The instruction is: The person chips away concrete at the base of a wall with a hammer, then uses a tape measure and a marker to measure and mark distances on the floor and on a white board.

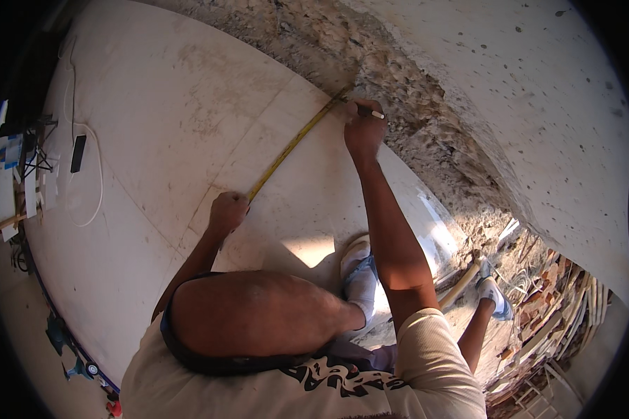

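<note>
A yellow tape measure [290, 146] runs diagonally across a pale, dusty board [140, 105], its far tip reaching the rough broken strip along the board's upper edge. My left hand [227, 209] grips the tape at its near end; the case is mostly hidden by my fingers. My right hand [365, 129] is beside the tape's far end, closed on a slim pen-like marker [374, 114] with a light end. Faint lines cross the board under and left of the tape.
Rough rubble [433, 126] borders a speckled pale wall [552, 105]. Cables and a black power strip [77, 153] lie on the left, with stacked items beyond. My sandaled feet are below; scrap strips [573, 314] pile at lower right.
</note>
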The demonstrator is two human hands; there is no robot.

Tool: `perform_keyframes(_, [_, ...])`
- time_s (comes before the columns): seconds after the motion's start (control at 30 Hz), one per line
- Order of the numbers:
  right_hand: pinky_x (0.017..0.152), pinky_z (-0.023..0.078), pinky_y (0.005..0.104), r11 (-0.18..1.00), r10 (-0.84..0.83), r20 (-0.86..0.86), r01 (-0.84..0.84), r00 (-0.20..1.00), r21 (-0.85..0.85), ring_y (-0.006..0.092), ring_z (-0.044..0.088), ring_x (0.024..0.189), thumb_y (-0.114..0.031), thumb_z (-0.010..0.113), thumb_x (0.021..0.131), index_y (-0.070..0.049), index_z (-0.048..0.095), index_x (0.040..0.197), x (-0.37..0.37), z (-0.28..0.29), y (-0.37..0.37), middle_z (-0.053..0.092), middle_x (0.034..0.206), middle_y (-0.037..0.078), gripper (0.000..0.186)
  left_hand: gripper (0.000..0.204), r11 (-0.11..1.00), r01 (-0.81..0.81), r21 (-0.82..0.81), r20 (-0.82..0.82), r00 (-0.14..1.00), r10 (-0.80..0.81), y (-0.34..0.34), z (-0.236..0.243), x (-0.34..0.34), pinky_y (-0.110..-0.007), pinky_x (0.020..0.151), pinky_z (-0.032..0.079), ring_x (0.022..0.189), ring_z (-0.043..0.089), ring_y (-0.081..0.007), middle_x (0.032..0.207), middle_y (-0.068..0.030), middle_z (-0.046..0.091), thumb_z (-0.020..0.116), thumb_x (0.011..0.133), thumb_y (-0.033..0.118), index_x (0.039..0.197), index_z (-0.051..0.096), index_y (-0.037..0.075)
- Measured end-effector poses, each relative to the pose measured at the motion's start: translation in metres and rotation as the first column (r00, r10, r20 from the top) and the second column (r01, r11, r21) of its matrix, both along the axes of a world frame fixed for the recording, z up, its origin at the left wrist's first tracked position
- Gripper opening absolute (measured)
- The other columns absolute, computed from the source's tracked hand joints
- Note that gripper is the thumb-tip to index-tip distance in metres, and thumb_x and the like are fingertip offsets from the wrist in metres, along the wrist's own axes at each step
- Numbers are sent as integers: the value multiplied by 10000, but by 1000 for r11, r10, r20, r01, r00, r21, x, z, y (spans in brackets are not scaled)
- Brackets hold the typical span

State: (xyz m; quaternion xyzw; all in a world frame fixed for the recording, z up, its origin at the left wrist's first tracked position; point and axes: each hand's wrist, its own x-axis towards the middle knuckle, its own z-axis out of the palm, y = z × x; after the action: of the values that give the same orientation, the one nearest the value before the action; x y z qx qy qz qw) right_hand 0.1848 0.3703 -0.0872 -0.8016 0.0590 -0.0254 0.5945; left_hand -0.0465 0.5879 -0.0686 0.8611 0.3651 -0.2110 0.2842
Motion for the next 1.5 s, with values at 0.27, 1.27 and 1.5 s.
perform_keyframes(0.27, [621, 471, 276, 968, -95, -113, 119, 989, 223, 125, 580, 651, -126, 647, 826, 15, 598, 875, -46, -11, -72, 643, 738, 78, 157, 298, 993, 117, 35, 44, 992, -118, 8, -15, -3, -388, 612, 499, 562, 625, -273, 609, -136, 634, 525, 803, 280, 719, 675, 36])
perform_keyframes(1.27, [676, 477, 283, 848, -311, -312, 411, 898, 334, 161, 603, 708, -224, 508, 937, 25, 631, 869, -250, 54, -252, 651, 797, 93, 286, 315, 908, 227, -352, -189, 933, -307, -161, 78, -41, -386, 725, 449, 763, 586, -248, 807, -134, 627, 585, 824, 332, 849, 640, 24])
perform_keyframes(1.5, [621, 487, 266, 820, -172, -413, 362, 894, 443, 145, 597, 667, -218, 517, 939, 49, 607, 1092, -234, 70, -219, 647, 801, 103, 320, 314, 807, 531, -258, 31, 840, -542, -148, 40, -11, -369, 667, 454, 663, 563, -201, 749, -144, 627, 565, 823, 287, 811, 634, -19])
